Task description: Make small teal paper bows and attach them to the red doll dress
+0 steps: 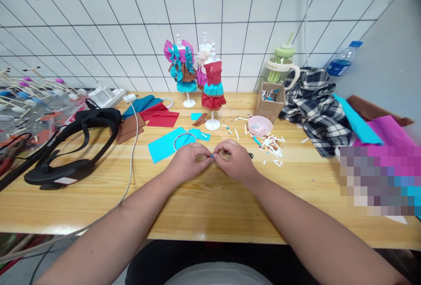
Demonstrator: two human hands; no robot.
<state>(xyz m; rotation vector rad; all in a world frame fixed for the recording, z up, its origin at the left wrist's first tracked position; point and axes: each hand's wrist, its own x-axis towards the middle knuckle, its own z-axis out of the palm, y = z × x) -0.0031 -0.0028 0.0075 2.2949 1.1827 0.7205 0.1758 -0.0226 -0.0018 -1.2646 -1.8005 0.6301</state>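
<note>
Fingertips together above the table, my left hand (187, 161) and my right hand (237, 162) both pinch a tiny blue piece (212, 156), probably crepe paper; most of it is hidden by the fingers. Behind my left hand lies a turquoise paper sheet (161, 147) with a thin ring (175, 141) on it. Just right of my right hand a small dark rounded end (251, 155) sticks out, the rest covered. Beyond my hands stands a mini dress form (213, 94) in a red and turquoise paper dress.
A pink bowl (265, 120) of small beads and white paper scraps (272, 145) lie to the right, before a cardboard box (271, 105) and a green-lidded jug (281, 65). Left are red paper (162, 118), a black headset (88, 162) and a white cable (132, 162) crossing the table.
</note>
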